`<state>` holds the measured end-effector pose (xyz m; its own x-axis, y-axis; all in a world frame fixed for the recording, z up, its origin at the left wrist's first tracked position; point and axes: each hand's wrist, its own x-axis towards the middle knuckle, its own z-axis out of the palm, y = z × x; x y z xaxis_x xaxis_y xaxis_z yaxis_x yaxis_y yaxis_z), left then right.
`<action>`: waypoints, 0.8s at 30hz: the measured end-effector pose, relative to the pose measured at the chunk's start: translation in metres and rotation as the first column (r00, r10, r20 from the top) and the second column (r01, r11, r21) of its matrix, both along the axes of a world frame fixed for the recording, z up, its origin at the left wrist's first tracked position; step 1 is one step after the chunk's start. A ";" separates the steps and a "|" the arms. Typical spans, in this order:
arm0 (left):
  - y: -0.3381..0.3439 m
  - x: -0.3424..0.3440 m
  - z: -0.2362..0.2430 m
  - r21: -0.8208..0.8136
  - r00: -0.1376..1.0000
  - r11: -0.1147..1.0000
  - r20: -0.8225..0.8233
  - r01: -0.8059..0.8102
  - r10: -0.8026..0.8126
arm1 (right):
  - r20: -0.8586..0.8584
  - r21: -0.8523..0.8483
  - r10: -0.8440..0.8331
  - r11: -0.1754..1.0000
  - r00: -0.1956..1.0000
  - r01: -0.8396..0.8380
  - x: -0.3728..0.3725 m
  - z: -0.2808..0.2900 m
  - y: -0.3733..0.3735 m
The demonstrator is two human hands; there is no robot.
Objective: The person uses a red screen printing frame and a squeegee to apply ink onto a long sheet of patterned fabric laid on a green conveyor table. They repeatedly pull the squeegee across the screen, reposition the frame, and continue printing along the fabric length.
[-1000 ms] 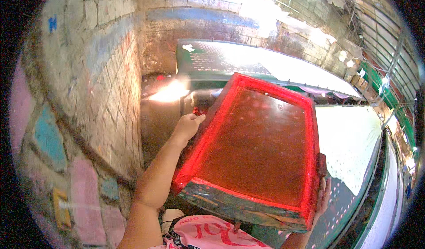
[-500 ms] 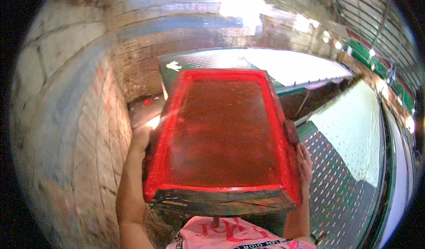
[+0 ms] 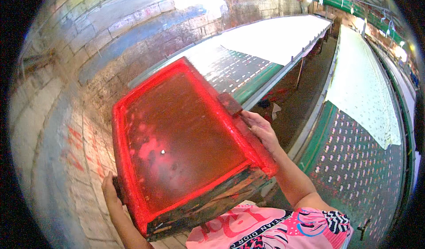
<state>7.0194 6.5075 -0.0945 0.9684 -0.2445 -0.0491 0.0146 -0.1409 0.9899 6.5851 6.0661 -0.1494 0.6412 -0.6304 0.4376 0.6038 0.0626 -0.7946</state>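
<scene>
A screen printing frame (image 3: 190, 120) is tilted in the air in front of my body. Its rim is coated in wet-looking red, and the brown-red mesh panel inside carries pink smears and one small bright spot. The near side of the frame shows dark, worn wood. My left hand (image 3: 110, 193) is closed on the lower left side, with its fingertips partly hidden behind the edge. On the upper right side, my right hand (image 3: 262, 131) grips the frame just below a dark block (image 3: 230, 104) fixed to it.
A long printing table (image 3: 248, 72) partly covered by white cloth (image 3: 283, 34) runs along the wall. To the right stands a second long table (image 3: 349, 156) with rows of small prints and pale cloth (image 3: 363, 85). Between them lies a narrow aisle (image 3: 294, 94). A block wall (image 3: 79, 147) rises at the left.
The frame has turned counterclockwise, its far end swinging left. My left hand has come lower and nearer, while my right hand has moved farther forward. Both tables show more fully.
</scene>
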 end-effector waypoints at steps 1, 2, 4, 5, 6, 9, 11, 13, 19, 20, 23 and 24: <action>-0.005 0.016 0.003 -0.009 1.000 1.000 -0.014 -0.004 0.004 | -0.005 -0.002 0.016 1.000 1.000 -0.016 0.025 -0.007 -0.014; -0.005 0.028 0.005 -0.011 0.999 1.000 -0.040 -0.012 0.012 | -0.020 0.003 0.036 0.999 0.999 -0.036 0.045 -0.014 -0.022; -0.001 0.058 0.008 -0.039 0.999 0.999 -0.029 -0.021 0.020 | -0.018 -0.070 0.030 0.997 0.999 -0.031 0.080 0.001 -0.031; 0.010 0.081 0.004 -0.026 0.999 0.999 -0.012 -0.032 0.032 | -0.024 -0.094 0.038 0.995 0.999 -0.040 0.101 0.001 -0.035; 0.009 0.097 -0.002 -0.015 0.999 0.999 -0.003 -0.038 0.038 | -0.020 -0.144 0.033 0.989 0.999 -0.035 0.123 -0.005 -0.042; -0.006 0.132 -0.014 -0.012 0.991 0.991 -0.035 -0.131 0.130 | -0.102 -0.122 0.045 0.991 0.994 -0.057 0.168 -0.004 -0.053; -0.015 0.147 -0.020 0.010 0.988 0.989 -0.038 -0.148 0.148 | -0.153 -0.143 0.011 0.989 0.988 -0.033 0.189 -0.014 -0.058; -0.025 0.157 -0.026 -0.005 0.988 0.988 -0.019 -0.152 0.152 | -0.171 -0.225 0.000 0.974 0.985 -0.039 0.209 -0.022 -0.073; -0.052 0.192 -0.043 0.007 0.986 0.987 -0.048 -0.161 0.162 | -0.199 -0.172 0.048 0.982 0.979 -0.083 0.253 -0.011 -0.100; -0.058 0.197 -0.046 0.003 0.984 0.984 -0.036 -0.177 0.177 | -0.220 -0.170 0.049 0.982 0.974 -0.087 0.258 -0.011 -0.109; -0.082 0.200 -0.054 -0.004 0.972 0.972 -0.008 -0.237 0.237 | -0.169 -0.158 0.075 0.982 0.983 -0.102 0.273 -0.017 -0.140; -0.093 0.198 -0.056 0.001 0.972 0.973 -0.014 -0.233 0.233 | -0.174 -0.143 0.085 0.984 0.981 -0.111 0.276 -0.019 -0.152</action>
